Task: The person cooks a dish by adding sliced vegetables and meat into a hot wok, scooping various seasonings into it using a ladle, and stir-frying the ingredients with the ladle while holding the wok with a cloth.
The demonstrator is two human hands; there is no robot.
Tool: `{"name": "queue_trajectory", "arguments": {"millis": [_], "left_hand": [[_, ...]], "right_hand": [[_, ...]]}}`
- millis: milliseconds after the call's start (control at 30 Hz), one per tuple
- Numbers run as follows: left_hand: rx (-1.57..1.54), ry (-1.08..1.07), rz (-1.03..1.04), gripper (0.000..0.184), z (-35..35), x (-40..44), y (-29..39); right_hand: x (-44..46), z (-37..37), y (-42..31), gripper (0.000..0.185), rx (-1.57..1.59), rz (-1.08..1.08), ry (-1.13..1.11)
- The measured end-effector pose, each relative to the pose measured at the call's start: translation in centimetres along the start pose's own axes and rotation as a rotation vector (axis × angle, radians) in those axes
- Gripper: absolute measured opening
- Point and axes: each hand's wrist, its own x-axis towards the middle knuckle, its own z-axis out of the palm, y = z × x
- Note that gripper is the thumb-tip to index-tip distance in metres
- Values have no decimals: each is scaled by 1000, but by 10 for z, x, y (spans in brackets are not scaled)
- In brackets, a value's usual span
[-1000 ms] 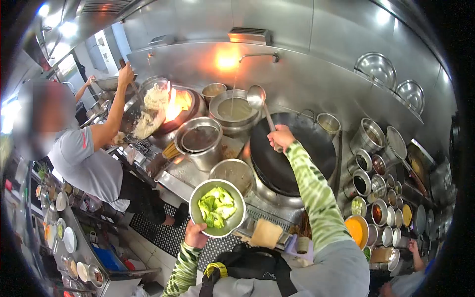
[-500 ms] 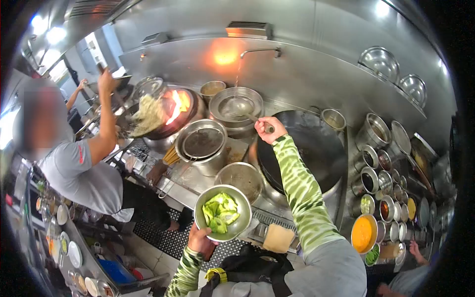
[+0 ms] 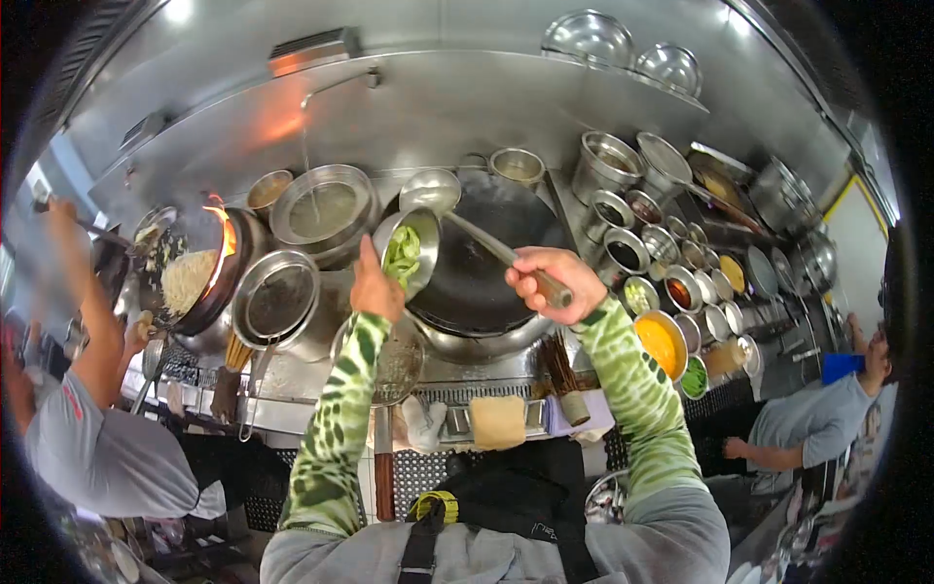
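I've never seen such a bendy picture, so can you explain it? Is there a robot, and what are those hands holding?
No robot here: a person works with bare hands. Their head wears the camera, looking forward and down. The left hand holds a tilted metal bowl of green pieces. The right hand grips a ladle with a long handle. Near them sits a big dark wok. Many pots stand to the right, one holding something orange. At the far left, a co-worker stands near flames.

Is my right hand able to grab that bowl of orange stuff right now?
Probably not as is: your right hand grips the ladle. The bowl of orange stuff looks close and uncovered, though.
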Motion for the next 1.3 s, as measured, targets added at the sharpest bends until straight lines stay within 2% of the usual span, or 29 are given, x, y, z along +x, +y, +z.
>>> {"name": "queue_trajectory", "arguments": {"millis": [100,200,267,300,333,400,433,567,600,633,667,700,733,800,900,1000,1067,1133,1167,1200,1300], "left_hand": [[138,-140,-3,83,25,26,19],[147,-23,17,82,35,37,24],[-20,73,13,78,15,35,34],[-52,176,101,77,11,29,31],[-77,285,186,77,5,20,26],[-253,266,53,74,-21,-12,37],[-299,272,51,72,-30,-34,38],[-375,228,-34,68,-60,-126,51],[-384,208,-51,68,-65,-148,51],[-395,163,-130,68,-77,-166,58],[-405,123,-207,68,-88,-183,65],[-306,152,-206,68,-102,-206,63],[-239,146,-202,68,-107,-230,63],[-302,118,-343,69,-115,-259,58],[-215,191,-406,71,-133,-274,64],[-165,240,-430,72,-140,-288,67],[-172,234,-419,72,-145,-288,75],[-195,204,-421,72,-144,-289,81],[-210,180,-418,72,-142,-289,84],[-231,176,-378,72,-137,-287,87],[-256,164,-221,72,-123,-282,95]], "right_hand": [[-31,-9,12,6,-249,2,220],[-51,-39,24,18,-616,12,270],[-67,-37,26,45,-962,-100,276],[-72,-35,24,60,-1147,-158,269],[-71,-42,25,61,-1399,-270,336],[-52,-57,28,63,-1895,-522,435],[-40,-48,22,64,-1851,-591,428],[54,-16,5,59,-1614,-588,308],[73,11,1,55,-1449,-433,271],[117,4,7,49,-1511,-583,217],[146,17,13,39,-1282,-495,202],[209,39,29,30,-1240,-412,184],[254,38,44,23,-1193,-424,207],[299,56,62,15,-1159,-328,149],[340,67,80,4,-660,-48,-93],[341,84,75,8,197,313,-24],[319,78,70,12,298,158,-265],[302,70,52,11,452,228,-303],[288,66,44,11,450,172,-335],[274,61,35,11,450,111,-366],[187,64,3,14,433,161,-395]]}}
